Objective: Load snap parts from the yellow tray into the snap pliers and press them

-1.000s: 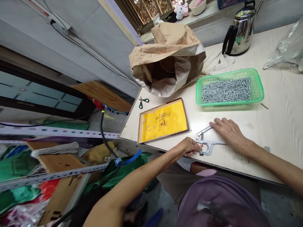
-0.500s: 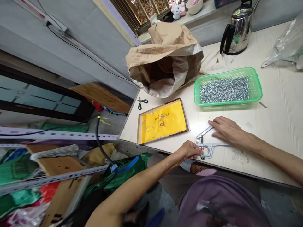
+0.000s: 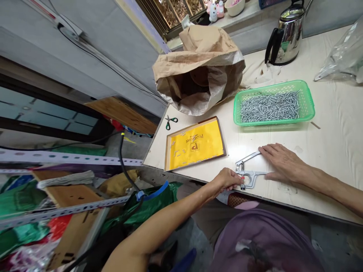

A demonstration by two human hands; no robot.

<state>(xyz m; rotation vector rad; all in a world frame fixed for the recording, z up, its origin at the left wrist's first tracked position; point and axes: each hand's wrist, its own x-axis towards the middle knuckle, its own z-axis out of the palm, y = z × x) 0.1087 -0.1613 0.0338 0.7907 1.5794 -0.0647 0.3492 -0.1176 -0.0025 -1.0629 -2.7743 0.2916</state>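
Observation:
A metal hand press (image 3: pixel 251 180) with a spring and two long handles lies flat near the table's front edge. My left hand (image 3: pixel 227 179) is pinched at its jaw end, beside a small red spot; whatever sits between the fingertips is too small to make out. On the right, my right hand (image 3: pixel 280 162) is around the handles' far ends, fingers on the upper handle and thumb by the lower one. The handles are spread apart. Beyond the press is a green basket (image 3: pixel 309 113) full of small metal screw-like pieces.
Left of the press lies a shallow box (image 3: pixel 195 145) with a yellow bottom and a few small pieces. Scissors (image 3: pixel 171 121) rest near the left edge. Farther back are a paper sack (image 3: pixel 198 56), a kettle (image 3: pixel 289 37) and a plastic bag (image 3: pixel 344 56).
My right hand has moved right along the handles, and its thumb is now at the lower handle's end. My left hand has stayed at the jaw.

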